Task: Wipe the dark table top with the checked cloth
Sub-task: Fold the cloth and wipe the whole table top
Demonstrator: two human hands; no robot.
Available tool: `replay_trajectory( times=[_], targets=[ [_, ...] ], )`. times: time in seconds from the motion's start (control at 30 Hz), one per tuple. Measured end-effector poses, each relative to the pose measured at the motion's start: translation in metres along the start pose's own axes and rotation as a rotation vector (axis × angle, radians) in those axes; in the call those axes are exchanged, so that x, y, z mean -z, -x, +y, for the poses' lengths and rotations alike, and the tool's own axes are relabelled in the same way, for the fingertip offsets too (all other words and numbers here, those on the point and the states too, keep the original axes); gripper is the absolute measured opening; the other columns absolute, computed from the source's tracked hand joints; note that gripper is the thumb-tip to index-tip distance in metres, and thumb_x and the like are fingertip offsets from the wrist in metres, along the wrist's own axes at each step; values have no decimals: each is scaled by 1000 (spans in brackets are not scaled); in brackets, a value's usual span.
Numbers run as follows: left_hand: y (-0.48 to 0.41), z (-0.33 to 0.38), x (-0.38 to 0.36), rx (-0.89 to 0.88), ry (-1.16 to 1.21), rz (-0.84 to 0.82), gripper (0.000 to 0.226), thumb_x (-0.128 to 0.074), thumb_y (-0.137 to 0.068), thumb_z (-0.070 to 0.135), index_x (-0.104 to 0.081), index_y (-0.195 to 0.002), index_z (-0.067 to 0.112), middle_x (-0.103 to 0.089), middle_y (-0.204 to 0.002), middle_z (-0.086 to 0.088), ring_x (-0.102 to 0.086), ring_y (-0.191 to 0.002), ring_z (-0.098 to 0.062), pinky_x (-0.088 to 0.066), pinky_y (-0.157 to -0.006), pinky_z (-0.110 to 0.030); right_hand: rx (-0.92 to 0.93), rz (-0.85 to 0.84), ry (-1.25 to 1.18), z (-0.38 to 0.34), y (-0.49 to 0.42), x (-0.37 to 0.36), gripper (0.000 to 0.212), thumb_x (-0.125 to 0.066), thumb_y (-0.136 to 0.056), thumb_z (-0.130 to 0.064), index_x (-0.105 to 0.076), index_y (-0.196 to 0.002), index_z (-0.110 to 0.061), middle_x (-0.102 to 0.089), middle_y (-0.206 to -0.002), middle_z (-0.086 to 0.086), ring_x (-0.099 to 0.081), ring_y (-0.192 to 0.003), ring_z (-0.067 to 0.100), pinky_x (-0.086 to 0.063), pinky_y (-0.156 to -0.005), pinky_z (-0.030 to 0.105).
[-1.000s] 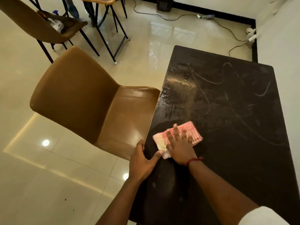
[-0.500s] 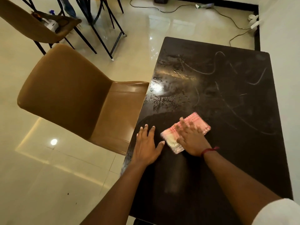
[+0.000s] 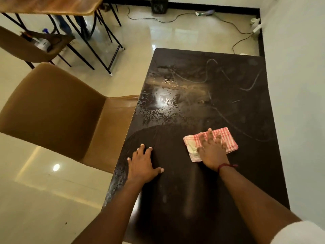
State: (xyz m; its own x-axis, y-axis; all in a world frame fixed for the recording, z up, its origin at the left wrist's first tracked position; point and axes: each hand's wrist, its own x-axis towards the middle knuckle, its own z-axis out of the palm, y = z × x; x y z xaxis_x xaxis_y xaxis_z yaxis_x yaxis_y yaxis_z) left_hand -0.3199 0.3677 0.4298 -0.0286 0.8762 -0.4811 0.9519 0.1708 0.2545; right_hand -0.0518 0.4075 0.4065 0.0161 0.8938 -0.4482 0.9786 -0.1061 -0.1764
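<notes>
Where the forearms entered at the near edge, a white sleeve [image 3: 299, 233] covered the right upper arm.

Dark table top [image 3: 175, 199]: rectangular, with its right side close to a pale wall.

Left hand [image 3: 142, 166]: palm down on the bare top near the left edge, fingers straight and spread, holding nothing.

Right hand [image 3: 212, 154]: laid flat on the checked cloth [image 3: 226, 136], fingers splayed and pressing down, not curled; somewhat blurred. A red thread [image 3: 224, 166] circled the wrist.

The checked cloth, red and white and folded to a pad, lay on the top right of centre, well apart from the left hand.

Wet patches [image 3: 158, 110] and pale curved streaks [image 3: 211, 67] marked the far half of the top.

Tan chair [image 3: 52, 110]: seat against the table's left edge.

Beyond it, a second chair [image 3: 21, 48] and a wooden table [image 3: 52, 6] on black legs stood on the tiled floor. A cable [image 3: 237, 30] and a dark bin [image 3: 158, 5] lay by the far wall.
</notes>
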Motion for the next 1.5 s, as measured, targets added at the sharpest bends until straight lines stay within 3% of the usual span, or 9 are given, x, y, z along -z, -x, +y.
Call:
replay_trajectory(
  times=[0.2,0.4,0.6,0.8,0.93,1.0,1.17,1.37,1.5],
  targets=[
    [-4,24,5,81,-8,-71,106,-78,-71,55,-18,-151,21,1,-162,-11,-6,-148,-35,-21,-112,-67,388,-90,181,38,27,-1,59,-25,-98,-52,-6,-151,-36,23,-156,-6,11,-147,29,3,-116,49],
    [2,70,-6,-41,55,-1,95,-70,-76,60,-19,-150,32,5,-163,-8,5,-149,-33,-15,-112,-70,-95,31,-75,63,14,9,61,-32,-98,-43,-7,-152,-31,14,-160,0,5,-147,36,-3,-116,54],
    [-3,91,-23,-51,-14,-130,109,-74,-68,65,-9,-152,40,12,-162,-5,9,-149,-35,-14,-110,-72,249,-33,96,81,38,-3,60,-29,-98,-50,-5,-151,-35,17,-159,-4,11,-147,29,2,-116,50],
    [-5,93,-22,-44,-37,-126,109,-79,-66,59,-14,-151,39,9,-162,-6,4,-148,-38,-19,-107,-74,-151,37,-73,111,21,9,61,-31,-98,-45,-6,-152,-31,12,-161,1,3,-146,37,-3,-116,55],
    [-6,97,-21,-41,-43,-123,109,-81,-64,60,-16,-149,40,6,-161,-7,1,-147,-40,-20,-106,-75,120,-26,38,107,55,-6,67,-11,-89,-59,-6,-151,-35,16,-159,-5,8,-147,31,1,-117,49],
    [-7,97,-20,-35,-43,-122,110,-81,-63,60,-16,-149,40,5,-161,-6,0,-146,-39,-21,-106,-75,167,-47,47,134,47,-1,63,-20,-93,-58,-7,-151,-35,19,-157,-8,9,-148,29,1,-117,49],
    [-7,98,-19,-31,-43,-130,111,-82,-61,60,-17,-149,40,4,-161,-7,-1,-146,-39,-22,-105,-75,-228,61,-116,150,23,12,61,-29,-100,-46,-3,-152,-31,15,-160,2,7,-146,38,1,-116,55],
    [-12,107,-12,-10,-57,-177,119,-86,-57,56,-11,-149,45,10,-160,-8,3,-145,-42,-24,-102,-78,51,-20,2,161,52,4,61,-26,-99,-49,2,-151,-32,24,-155,-4,13,-147,30,9,-116,46],
    [-15,111,-10,16,-58,-192,123,-89,-55,53,-10,-148,47,12,-159,-9,4,-145,-43,-24,-101,-79,-236,-9,-142,182,7,27,63,-30,-99,-47,0,-152,-32,21,-159,0,12,-146,37,0,-116,56]
  ],
)
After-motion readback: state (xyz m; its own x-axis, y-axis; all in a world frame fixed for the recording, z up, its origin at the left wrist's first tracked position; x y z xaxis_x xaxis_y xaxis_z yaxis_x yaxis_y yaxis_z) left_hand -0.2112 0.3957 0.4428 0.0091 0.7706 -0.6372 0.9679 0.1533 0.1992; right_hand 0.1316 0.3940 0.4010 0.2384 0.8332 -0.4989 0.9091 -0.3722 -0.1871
